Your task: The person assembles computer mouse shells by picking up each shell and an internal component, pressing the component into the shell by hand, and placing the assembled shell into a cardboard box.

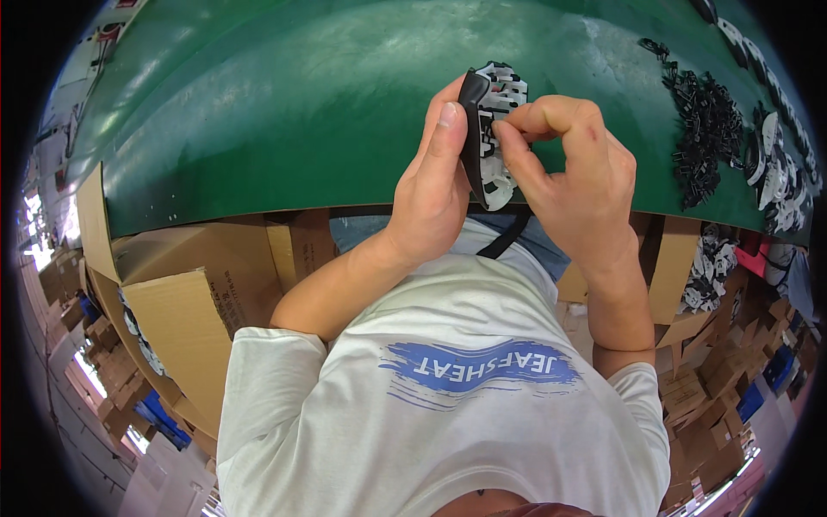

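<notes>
My left hand (pixel 432 194) is closed round an oblong plastic shell (pixel 496 191) with a smooth black outer side and a white, ribbed, open inner side. Held upright on edge above the front of the green table, the shell turns its hollow side toward my right hand (pixel 579 168). The right thumb and index finger pinch together at the middle of that inner side, among small black parts. Whatever lies between those fingertips is hidden.
A heap of small black plastic pieces (pixel 706 129) lies on the green table (pixel 301 112) at the right. Beyond it are black-and-white shells (pixel 773 159). An open cardboard box (pixel 185 293) stands at the table's front left; another box (pixel 674 263) stands right, beside white parts (pixel 710 271).
</notes>
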Demonstrator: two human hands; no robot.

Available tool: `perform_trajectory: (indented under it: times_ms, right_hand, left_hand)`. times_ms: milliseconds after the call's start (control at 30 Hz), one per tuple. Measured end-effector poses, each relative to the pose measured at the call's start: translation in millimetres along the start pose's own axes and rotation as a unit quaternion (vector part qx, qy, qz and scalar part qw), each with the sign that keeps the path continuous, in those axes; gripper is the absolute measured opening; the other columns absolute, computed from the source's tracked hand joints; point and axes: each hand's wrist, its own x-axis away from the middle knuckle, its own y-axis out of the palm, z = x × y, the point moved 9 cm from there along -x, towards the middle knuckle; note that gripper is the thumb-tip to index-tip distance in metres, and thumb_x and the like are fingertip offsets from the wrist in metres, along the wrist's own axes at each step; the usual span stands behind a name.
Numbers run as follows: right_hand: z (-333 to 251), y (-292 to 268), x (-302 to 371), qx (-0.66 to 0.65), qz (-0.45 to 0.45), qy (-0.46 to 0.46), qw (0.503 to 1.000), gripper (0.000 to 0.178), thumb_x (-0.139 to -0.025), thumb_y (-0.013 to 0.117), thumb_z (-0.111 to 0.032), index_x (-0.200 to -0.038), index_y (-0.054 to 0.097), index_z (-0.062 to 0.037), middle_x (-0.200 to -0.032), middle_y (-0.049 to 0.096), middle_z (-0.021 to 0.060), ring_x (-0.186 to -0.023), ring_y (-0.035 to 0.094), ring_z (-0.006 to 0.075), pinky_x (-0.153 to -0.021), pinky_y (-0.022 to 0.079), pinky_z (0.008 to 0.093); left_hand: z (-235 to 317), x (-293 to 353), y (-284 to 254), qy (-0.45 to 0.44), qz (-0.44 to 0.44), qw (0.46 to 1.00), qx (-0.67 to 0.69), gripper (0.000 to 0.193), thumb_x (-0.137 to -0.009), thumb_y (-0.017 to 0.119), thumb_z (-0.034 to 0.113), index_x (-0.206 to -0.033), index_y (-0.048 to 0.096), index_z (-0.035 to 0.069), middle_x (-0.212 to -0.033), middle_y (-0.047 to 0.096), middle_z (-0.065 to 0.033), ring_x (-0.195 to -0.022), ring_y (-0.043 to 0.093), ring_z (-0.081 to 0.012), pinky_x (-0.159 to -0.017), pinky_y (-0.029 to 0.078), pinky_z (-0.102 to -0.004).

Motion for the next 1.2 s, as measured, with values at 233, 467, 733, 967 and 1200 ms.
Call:
perform_trajectory:
  times_ms: [233, 467, 733, 967, 1200]
  right_hand:
    - [-11, 1, 4, 0.039, -0.006, -0.074, 0.996, 0.026, -0.082, 0.083, 0.002, -0.1, 0.067, -0.0068, -0.086, 0.07, 0.0043, -0.068, 0.067, 0.0236, -0.065, 0.054, 0.0358]
    - [-8, -16, -1, 0.019, 0.02, -0.024, 0.999, 0.021, -0.083, 0.082, 0.002, -0.099, 0.072, -0.0051, -0.087, 0.072, 0.006, -0.073, 0.069, 0.0231, -0.064, 0.055, 0.0337]
    - [14, -13, -4, -0.022, -0.031, 0.06, 0.997, 0.033, -0.086, 0.083, -0.004, -0.117, 0.071, -0.0051, -0.105, 0.072, 0.0082, -0.085, 0.07, 0.0218, -0.075, 0.057, 0.0321]
    - [46, 2, 20, -0.262, -0.079, 0.284, 0.919, 0.044, -0.092, 0.077, -0.005, -0.134, 0.065, -0.0005, -0.12, 0.071, 0.0073, -0.094, 0.066, 0.0123, -0.082, 0.056, 0.0286]
    - [37, -5, 16, -0.151, -0.06, 0.201, 0.966, 0.055, -0.088, 0.076, -0.001, -0.141, 0.063, -0.0022, -0.125, 0.069, 0.0088, -0.092, 0.066, 0.0142, -0.082, 0.056, 0.0277]
  left_hand:
    - [1, 1, 4, -0.006, -0.03, 1.0, 0.004, 0.058, -0.119, 0.029, 0.042, -0.16, 0.032, 0.002, -0.144, 0.055, -0.0095, -0.133, 0.053, -0.017, -0.116, 0.041, -0.0356]
    - [-1, 1, 3, -0.06, -0.028, 0.995, 0.069, 0.057, -0.118, 0.03, 0.044, -0.159, 0.035, 0.005, -0.142, 0.059, -0.0096, -0.13, 0.058, -0.0186, -0.114, 0.046, -0.0365]
    - [-15, 2, 2, -0.146, -0.056, 0.976, 0.152, 0.05, -0.113, 0.049, 0.037, -0.155, 0.038, 0.014, -0.136, 0.062, -0.0049, -0.125, 0.061, -0.013, -0.098, 0.057, -0.0334]
    - [-11, 8, -5, -0.159, -0.047, 0.986, 0.015, 0.067, -0.095, 0.061, 0.016, -0.157, 0.036, 0.008, -0.14, 0.059, -0.0113, -0.119, 0.064, -0.0196, -0.093, 0.058, -0.0336]
    - [-6, 4, -4, -0.103, -0.023, 0.987, -0.122, 0.057, -0.095, 0.059, 0.003, -0.151, 0.046, 0.005, -0.125, 0.066, -0.0059, -0.106, 0.064, -0.0106, -0.08, 0.055, -0.0278]
